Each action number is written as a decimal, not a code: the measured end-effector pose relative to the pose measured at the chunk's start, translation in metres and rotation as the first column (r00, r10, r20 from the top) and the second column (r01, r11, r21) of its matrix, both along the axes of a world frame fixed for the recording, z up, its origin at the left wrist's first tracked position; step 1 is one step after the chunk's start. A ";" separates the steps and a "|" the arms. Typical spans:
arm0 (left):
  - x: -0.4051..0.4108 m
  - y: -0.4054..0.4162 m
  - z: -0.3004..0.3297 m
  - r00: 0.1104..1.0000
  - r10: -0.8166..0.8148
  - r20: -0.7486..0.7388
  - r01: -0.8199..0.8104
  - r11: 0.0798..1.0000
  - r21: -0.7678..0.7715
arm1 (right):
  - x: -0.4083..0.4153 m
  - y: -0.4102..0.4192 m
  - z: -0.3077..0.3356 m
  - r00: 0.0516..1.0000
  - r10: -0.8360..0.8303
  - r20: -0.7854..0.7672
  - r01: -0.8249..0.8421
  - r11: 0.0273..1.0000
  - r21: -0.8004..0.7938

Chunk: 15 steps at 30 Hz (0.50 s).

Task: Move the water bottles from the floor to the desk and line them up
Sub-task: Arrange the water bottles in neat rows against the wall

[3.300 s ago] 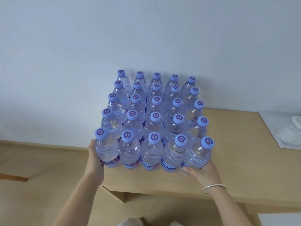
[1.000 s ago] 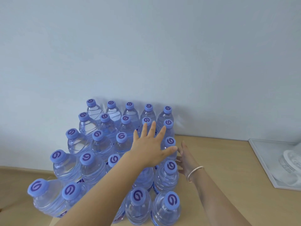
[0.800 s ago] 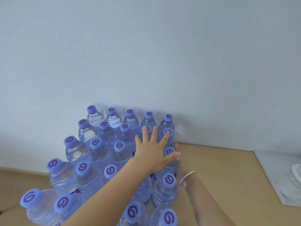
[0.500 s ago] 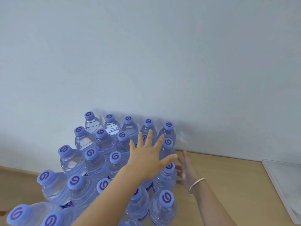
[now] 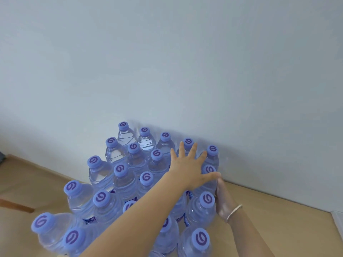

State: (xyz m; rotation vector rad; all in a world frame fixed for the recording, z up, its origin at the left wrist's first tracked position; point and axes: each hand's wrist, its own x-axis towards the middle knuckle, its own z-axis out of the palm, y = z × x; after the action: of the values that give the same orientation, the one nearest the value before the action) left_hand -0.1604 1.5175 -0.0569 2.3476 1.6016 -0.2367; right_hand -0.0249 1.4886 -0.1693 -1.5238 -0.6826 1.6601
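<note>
Clear plastic water bottles with purple caps (image 5: 120, 184) crowd wooden desk (image 5: 274, 225) | left hand (image 5: 189, 169) spread flat atop caps | right hand (image 5: 222, 197) flat against block's side

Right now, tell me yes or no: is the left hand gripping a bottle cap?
No, the left hand lies flat with spread fingers over the water bottles, curled round no cap.

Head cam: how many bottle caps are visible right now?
20 caps, by column from the left: five, five, four, two, four. The left hand and forearm hide others; more may lie below the frame.
</note>
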 end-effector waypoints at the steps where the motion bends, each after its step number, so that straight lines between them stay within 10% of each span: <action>1: 0.000 -0.003 0.003 1.000 0.003 0.013 -0.003 1.000 -0.007 | 0.000 -0.001 0.012 0.996 0.062 0.059 -0.061 0.998 -0.023; 8: -0.124 -0.052 0.048 0.925 0.186 0.332 -0.216 0.975 0.056 | -0.011 -0.005 0.102 0.845 -0.227 0.484 0.015 0.915 0.403; 11: -0.224 -0.067 0.046 0.628 0.468 0.622 -0.568 0.822 -0.045 | -0.048 -0.017 0.145 0.800 -0.036 0.599 -0.294 0.847 0.443; 15: -0.313 -0.053 -0.001 0.124 0.651 0.749 -0.543 0.677 -0.498 | -0.112 -0.012 0.178 0.397 0.306 0.865 -0.776 0.615 0.139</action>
State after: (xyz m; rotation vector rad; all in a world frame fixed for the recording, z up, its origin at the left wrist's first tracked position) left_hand -0.4736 1.4642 -0.0583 1.0354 1.6136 0.9726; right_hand -0.1365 1.4761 0.0082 -1.6115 -2.2080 0.9175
